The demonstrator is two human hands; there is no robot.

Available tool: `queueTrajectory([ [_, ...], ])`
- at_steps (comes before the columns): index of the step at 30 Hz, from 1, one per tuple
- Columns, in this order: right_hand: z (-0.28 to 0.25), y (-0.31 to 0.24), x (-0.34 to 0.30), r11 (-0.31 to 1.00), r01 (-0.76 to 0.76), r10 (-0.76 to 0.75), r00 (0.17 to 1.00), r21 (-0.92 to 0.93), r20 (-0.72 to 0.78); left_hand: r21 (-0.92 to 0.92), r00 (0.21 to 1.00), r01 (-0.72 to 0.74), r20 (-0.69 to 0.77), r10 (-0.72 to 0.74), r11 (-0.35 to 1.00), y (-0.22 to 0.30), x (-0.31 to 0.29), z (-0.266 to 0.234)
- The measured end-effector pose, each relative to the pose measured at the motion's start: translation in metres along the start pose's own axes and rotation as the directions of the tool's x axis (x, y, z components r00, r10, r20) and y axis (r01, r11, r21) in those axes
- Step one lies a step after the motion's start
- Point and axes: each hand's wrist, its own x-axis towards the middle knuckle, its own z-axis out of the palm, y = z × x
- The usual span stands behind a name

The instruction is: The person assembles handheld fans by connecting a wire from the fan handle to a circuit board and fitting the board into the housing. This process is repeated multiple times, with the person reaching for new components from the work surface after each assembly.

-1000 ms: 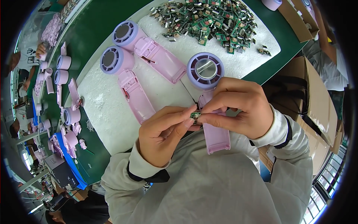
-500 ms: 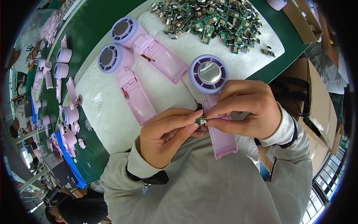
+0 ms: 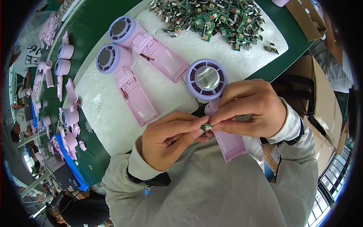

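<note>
My left hand (image 3: 172, 138) is closed, pinching a small green circuit board (image 3: 205, 127) between thumb and fingertips. My right hand (image 3: 251, 109) is closed too, its thumb and forefinger pressed together at the board's right edge; whatever lies between those tips is too small to make out. Directly beneath my right hand is a pink handheld fan housing (image 3: 231, 145), tilted, its open handle reaching past the mat toward my body. Its round purple fan head (image 3: 207, 79) with a silver centre shows above my fingers. My hand covers the neck of the housing.
Two more open fan housings (image 3: 160, 56) (image 3: 136, 96) lie left on the white mat (image 3: 100, 102), short wires inside. A heap of circuit boards (image 3: 211, 19) covers its far side. Pink fan parts (image 3: 70, 117) line the green table's left. Cardboard boxes (image 3: 321, 106) stand right; other people are nearby.
The fan housing under my right hand has tilted, its head shifting left and its handle end right. The board and my fingertips have moved slightly right and down.
</note>
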Motion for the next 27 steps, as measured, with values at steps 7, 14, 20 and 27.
queueTrajectory([
  [7, 0.0063, 0.0, -0.0003, 0.999, 0.006, -0.007, 0.999, -0.042, -0.039, 0.059, 0.998, -0.034, -0.044, 0.036, 0.998, -0.0023, -0.003, 0.0022],
  [14, 0.0071, 0.0012, 0.0004, 0.998, -0.01, 0.008, 0.999, -0.057, -0.037, 0.135, 0.999, 0.0, -0.051, 0.007, 0.991, -0.0002, -0.0056, -0.0003],
  [20, 0.0049, 0.0001, 0.0016, 1.0, 0.006, -0.006, 1.0, -0.002, -0.017, -0.011, 0.999, 0.022, -0.048, -0.022, 1.0, 0.0007, -0.0041, 0.0017],
  [27, 0.0062, -0.0029, -0.001, 1.0, -0.015, 0.015, 1.0, 0.018, -0.014, -0.133, 0.998, 0.047, -0.036, -0.052, 0.99, -0.008, -0.0069, 0.0015],
])
